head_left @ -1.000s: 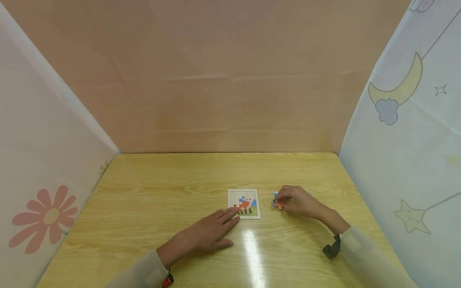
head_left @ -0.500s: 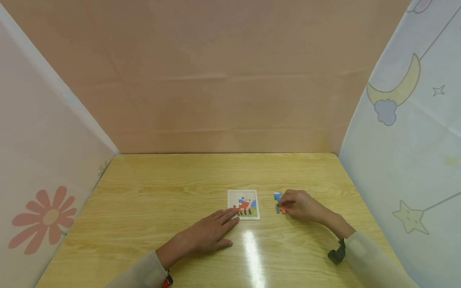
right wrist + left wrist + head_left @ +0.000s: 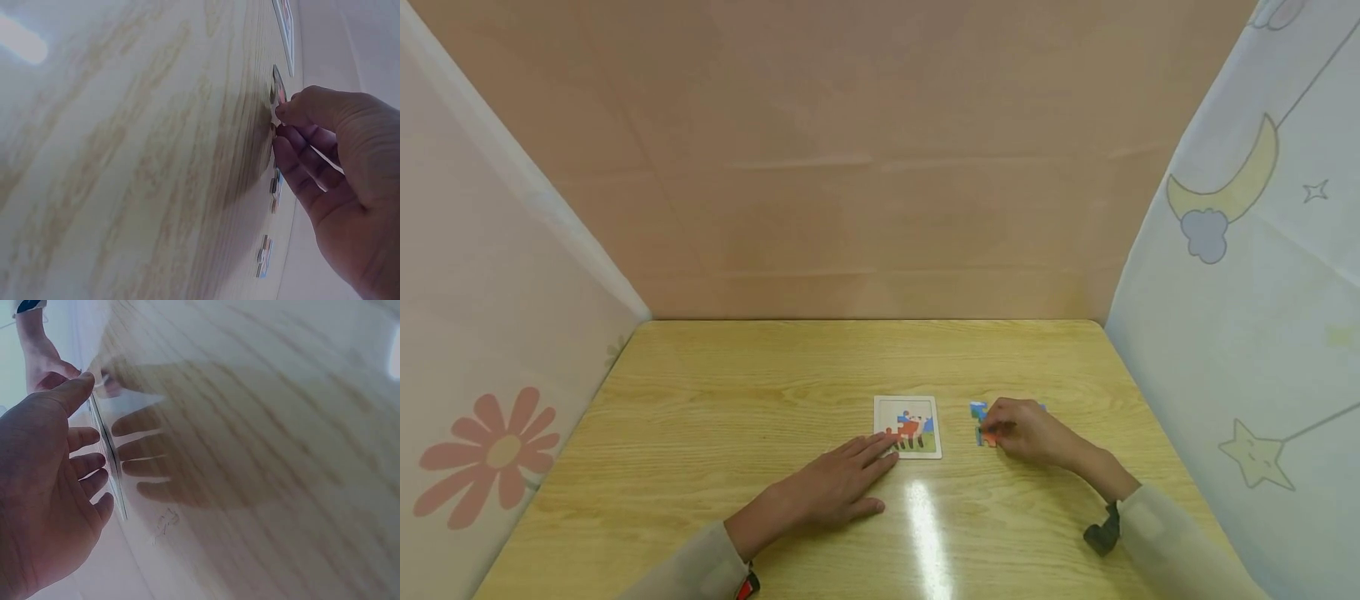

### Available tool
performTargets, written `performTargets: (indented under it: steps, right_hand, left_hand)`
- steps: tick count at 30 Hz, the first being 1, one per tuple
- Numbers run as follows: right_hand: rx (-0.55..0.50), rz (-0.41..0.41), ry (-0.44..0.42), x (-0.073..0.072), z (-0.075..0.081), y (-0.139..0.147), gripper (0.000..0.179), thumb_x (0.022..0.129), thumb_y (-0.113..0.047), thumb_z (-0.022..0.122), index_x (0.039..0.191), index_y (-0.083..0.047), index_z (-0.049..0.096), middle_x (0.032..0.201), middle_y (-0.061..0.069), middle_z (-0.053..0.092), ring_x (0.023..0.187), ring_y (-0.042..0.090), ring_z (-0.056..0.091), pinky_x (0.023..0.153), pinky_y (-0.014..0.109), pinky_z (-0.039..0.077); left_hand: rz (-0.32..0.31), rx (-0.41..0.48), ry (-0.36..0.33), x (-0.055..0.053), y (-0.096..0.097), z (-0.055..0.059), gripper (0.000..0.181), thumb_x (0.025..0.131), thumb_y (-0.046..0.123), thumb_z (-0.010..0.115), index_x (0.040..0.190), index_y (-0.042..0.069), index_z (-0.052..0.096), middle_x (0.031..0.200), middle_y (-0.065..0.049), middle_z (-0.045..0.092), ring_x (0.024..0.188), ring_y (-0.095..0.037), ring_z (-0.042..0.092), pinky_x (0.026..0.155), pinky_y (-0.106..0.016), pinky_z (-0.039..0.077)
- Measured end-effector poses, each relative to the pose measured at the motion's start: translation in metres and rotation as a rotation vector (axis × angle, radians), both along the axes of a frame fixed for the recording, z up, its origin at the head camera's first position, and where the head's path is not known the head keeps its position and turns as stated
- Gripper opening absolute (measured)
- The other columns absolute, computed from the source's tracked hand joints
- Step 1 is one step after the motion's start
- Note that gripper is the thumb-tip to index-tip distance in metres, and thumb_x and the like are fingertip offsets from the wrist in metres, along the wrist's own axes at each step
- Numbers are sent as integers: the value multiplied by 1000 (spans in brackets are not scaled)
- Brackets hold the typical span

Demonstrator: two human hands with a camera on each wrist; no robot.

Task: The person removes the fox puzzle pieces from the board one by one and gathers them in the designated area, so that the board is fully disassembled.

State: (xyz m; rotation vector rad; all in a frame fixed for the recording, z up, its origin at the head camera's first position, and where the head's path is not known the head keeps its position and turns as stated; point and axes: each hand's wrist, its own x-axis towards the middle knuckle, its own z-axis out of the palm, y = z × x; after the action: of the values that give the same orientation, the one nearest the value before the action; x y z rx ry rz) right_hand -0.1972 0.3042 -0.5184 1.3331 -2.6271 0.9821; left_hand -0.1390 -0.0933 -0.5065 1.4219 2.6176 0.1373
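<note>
A square puzzle board (image 3: pixel 885 410) with a pale frame lies on the table, partly filled with pieces showing an animal with an orange body. My left hand (image 3: pixel 831 487) rests flat at the board's lower left corner, its fingertips on the edge and fingers straight. To the right of the board my right hand (image 3: pixel 1026 429) pinches an orange and dark puzzle piece (image 3: pixel 987 437) between thumb and fingertips, low at the tabletop. In the right wrist view this piece (image 3: pixel 279 84) stands out beyond the thumb. Part of it is hidden by the fingers.
A blue and green puzzle piece (image 3: pixel 977 409) lies just beyond the right fingertips. More loose pieces, one blue and white (image 3: pixel 264 256), lie beside and behind that hand. Printed cloth walls border the wooden table (image 3: pixel 737 375) on the left, right and back.
My right hand has shifted slightly right and toward me with the orange piece, uncovering more of the blue and green piece. My left hand has stayed on the board.
</note>
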Motion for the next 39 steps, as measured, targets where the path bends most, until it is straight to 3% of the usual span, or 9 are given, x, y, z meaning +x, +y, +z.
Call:
performTargets:
  steps: [12,19,32,39]
  right_hand:
    - [21,3,40,-2,4,-2,30,79,19,75,99,-4,77,95,5,72,83,18,72,70,29,63]
    - [29,-10,-41,-6,11,-14,26,84,13,78,108,3,76,99,9,73,85,19,73,73,29,63]
    - [114,-53,-135,-20,23,-55,26,92,0,78,118,-1,77,107,5,75,82,7,62,71,26,57]
    - [124,-37,-170,-28,23,-75,27,94,-2,76,121,-1,76,110,6,75,93,18,71,80,34,62]
  left_hand:
    - [-10,23,-2,1,6,-4,73,112,54,43,168,10,30,177,-12,18,163,-29,20,130,-43,24]
    - [-29,1,14,1,13,-4,75,112,58,39,169,10,28,177,-13,16,163,-30,20,131,-42,22]
    - [-28,-22,-2,2,21,-7,78,110,61,37,170,11,25,178,-10,12,164,-26,16,131,-41,23]
    - [-16,-30,-17,2,22,-5,78,111,61,37,170,12,26,178,-8,13,164,-25,17,131,-41,24]
